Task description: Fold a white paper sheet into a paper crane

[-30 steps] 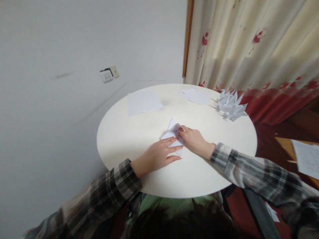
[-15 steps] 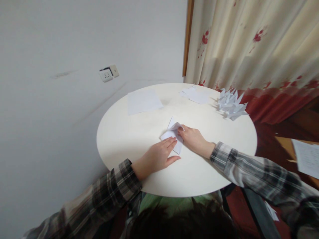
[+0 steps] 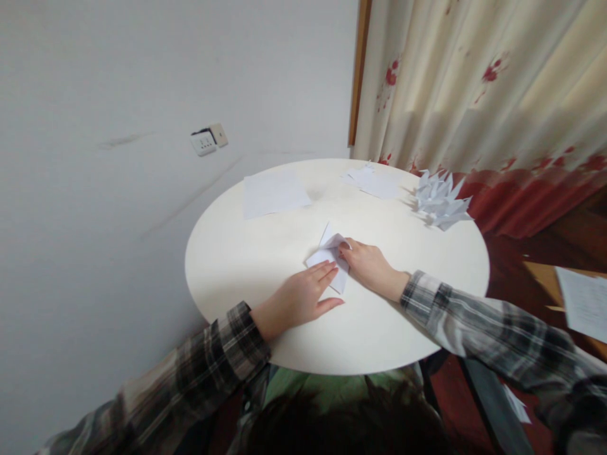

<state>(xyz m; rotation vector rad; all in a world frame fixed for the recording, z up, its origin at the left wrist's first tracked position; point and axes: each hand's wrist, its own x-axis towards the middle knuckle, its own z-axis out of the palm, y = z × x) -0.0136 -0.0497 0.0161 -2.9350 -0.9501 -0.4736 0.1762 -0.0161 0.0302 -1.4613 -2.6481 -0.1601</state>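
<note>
A small piece of folded white paper (image 3: 328, 255) lies near the middle of the round white table, one flap raised and a point facing the wall. My left hand (image 3: 298, 300) rests on its near left part, fingers stretched out flat and thumb spread to the side. On the right, my right hand (image 3: 370, 264) pinches the raised flap between thumb and fingers. The fingertips of both hands hide part of the folds.
The white table (image 3: 227, 265) carries a flat paper sheet (image 3: 275, 194) at back left, loose paper pieces (image 3: 374, 182) at the back, and a cluster of folded paper shapes (image 3: 441, 199) at back right. A printed sheet (image 3: 585, 300) lies on a wooden surface at right. A wall borders the left.
</note>
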